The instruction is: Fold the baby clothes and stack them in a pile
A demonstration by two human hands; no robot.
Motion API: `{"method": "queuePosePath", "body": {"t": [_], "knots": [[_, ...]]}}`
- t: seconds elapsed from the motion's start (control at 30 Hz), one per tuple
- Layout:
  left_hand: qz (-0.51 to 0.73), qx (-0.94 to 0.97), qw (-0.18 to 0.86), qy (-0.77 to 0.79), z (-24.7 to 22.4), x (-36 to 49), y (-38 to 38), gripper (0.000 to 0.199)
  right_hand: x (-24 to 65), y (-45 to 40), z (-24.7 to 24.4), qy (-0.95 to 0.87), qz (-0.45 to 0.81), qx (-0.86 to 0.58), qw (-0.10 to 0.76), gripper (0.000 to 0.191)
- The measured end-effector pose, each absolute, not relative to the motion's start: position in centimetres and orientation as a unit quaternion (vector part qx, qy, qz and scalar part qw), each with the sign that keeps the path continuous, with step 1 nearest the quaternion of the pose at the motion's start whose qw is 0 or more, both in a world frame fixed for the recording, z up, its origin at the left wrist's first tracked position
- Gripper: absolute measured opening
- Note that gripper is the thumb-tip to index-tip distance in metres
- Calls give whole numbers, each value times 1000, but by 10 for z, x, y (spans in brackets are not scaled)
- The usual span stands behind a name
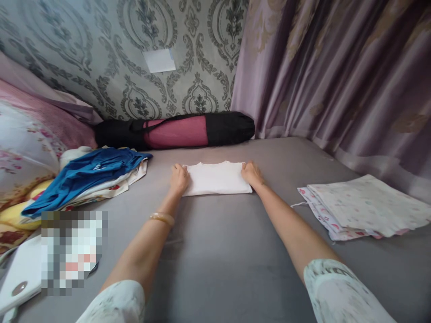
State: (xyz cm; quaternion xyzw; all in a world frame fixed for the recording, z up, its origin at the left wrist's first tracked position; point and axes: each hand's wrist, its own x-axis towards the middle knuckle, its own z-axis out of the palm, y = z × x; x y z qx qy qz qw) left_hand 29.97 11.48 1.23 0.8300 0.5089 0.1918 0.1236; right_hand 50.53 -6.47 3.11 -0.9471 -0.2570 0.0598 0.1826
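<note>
A white folded garment [217, 178] lies spread on the grey bed sheet [215, 237], wider than it is deep. My left hand [180, 178] grips its left edge, fingers curled around the cloth. At the opposite end, my right hand [251, 174] pinches the upper right corner. Both arms reach straight forward, and a pale bangle [162, 218] circles my left wrist. The exact layers of the garment cannot be made out.
To the left lies a pile with a blue garment [90, 172] on top. Folded patterned cloths [367, 208] sit at the right. A black and pink long bag [178, 131] rests along the wall. A white device [23, 273] is at lower left, beside a blurred-out patch.
</note>
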Motion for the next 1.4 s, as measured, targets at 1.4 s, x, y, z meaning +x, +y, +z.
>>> {"method": "queuePosePath", "body": {"t": [1.4], "knots": [[76,913,77,394,-8,298,96,68,467,-54,-6,-395,-15,-905,157,60]]}}
